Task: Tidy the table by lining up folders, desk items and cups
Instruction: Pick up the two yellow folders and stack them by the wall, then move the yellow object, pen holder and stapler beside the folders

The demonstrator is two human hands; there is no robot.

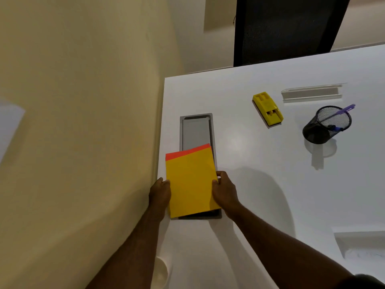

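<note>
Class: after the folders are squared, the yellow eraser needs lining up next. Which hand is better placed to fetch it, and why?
Right hand: it grips the yellow folder edge nearest the yellow eraser. The left hand sits at the table's far edge.

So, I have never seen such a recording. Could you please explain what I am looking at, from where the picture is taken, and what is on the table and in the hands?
There is no machine here. A person wears one camera on the head, so it looks down at the person's own two bare arms.

The left hand and the right hand hold a yellow folder by its two side edges. An orange folder peeks out beneath it. Both lie over a grey cable hatch set into the white table.

Farther away on the table are a yellow whiteboard eraser, a clear plastic holder, and a black mesh cup with a purple pen inside. A dark chair stands behind the table.
</note>
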